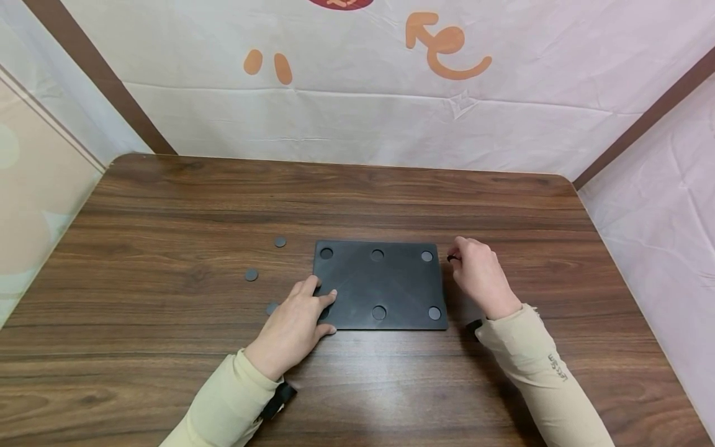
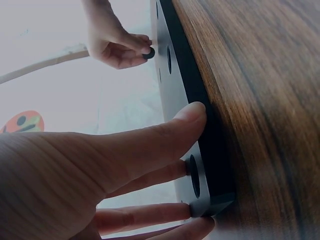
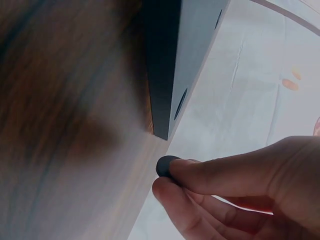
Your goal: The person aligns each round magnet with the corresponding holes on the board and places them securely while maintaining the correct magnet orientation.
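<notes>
Three discs (image 1: 251,274) lie left of one board (image 1: 385,284). Left hand (image 1: 292,323), spread, partly hides one. Right hand (image 1: 481,274) pinches another disc (image 3: 164,165).

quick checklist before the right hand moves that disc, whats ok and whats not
1. Disc pinched by right hand: ok, grip is secure-looking, thumb against finger.
2. Left hand touching board: ok, at its near left corner.
3. Held disc over a hole: not ok, it's off the board's right edge.
4. Near left hole uncovered: not ok, left fingers partly hide it.
5. Loose discs off the board: ok, three lie left.
</notes>
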`<state>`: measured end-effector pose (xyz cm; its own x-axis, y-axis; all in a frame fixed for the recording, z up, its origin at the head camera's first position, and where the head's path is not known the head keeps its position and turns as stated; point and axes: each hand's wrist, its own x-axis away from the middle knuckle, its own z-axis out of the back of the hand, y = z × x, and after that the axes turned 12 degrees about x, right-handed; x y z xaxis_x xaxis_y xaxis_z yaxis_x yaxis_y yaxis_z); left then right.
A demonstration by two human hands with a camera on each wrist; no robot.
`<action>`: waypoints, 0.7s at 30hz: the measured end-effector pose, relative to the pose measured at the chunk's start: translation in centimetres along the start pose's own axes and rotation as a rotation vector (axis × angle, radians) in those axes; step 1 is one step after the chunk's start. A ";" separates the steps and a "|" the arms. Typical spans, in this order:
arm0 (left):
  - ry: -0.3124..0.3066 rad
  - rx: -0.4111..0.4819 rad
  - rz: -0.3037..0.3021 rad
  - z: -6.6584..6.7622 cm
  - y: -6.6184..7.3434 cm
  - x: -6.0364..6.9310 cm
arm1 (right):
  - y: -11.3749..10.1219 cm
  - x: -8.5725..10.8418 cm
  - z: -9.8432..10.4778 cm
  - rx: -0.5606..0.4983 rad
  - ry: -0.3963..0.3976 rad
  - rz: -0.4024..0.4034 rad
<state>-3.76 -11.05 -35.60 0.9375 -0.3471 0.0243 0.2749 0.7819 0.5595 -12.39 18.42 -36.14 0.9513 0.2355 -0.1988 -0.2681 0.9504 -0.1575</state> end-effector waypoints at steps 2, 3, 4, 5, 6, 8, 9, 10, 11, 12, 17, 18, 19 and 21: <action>-0.002 0.001 0.001 0.0 0.0 0.0 | -0.1 -0.1 0.0 -0.005 0.004 0.006; -0.002 0.002 0.001 0.0 0.0 0.0 | -0.2 -0.1 -0.1 -0.006 0.005 0.009; -0.003 0.003 0.002 0.0 0.0 0.0 | -0.3 -0.2 -0.1 -0.007 0.004 0.011; -0.004 0.003 0.003 0.0 0.0 0.0 | -0.4 -0.2 -0.1 -0.007 0.005 0.014; -0.003 0.003 0.003 0.0 0.0 0.0 | -0.4 -0.3 -0.2 -0.006 0.006 0.017; -0.004 0.004 0.004 0.0 0.0 0.0 | -0.6 -0.3 -0.2 -0.011 0.007 0.023; -0.004 0.004 0.004 0.0 0.0 0.0 | -0.6 -0.4 -0.2 -0.013 0.009 0.026; -0.005 0.004 0.004 0.0 0.0 0.0 | -0.7 -0.4 -0.3 -0.013 0.010 0.029; -0.006 0.004 0.005 0.0 0.0 0.0 | -0.8 -0.5 -0.3 -0.013 0.010 0.033; -0.006 0.003 0.005 0.0 0.0 0.0 | -0.9 -0.5 -0.3 -0.014 0.008 0.036; -0.007 0.001 0.007 -0.1 0.0 0.0 | -1.2 -0.7 -0.3 -0.023 -0.002 0.048; -0.006 0.001 0.006 -0.1 0.0 0.0 | -1.2 -0.7 -0.3 -0.027 -0.004 0.049; -0.006 0.001 0.006 -0.1 -0.1 0.0 | -1.3 -0.7 -0.3 -0.030 -0.004 0.051; -0.005 0.002 0.005 0.0 0.0 0.0 | -1.4 -0.8 -0.4 -0.032 -0.002 0.061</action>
<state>-3.75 -11.07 -35.66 0.9378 -0.3458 0.0310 0.2700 0.7826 0.5609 -12.80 16.86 -36.13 0.9336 0.2928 -0.2066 -0.3299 0.9275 -0.1761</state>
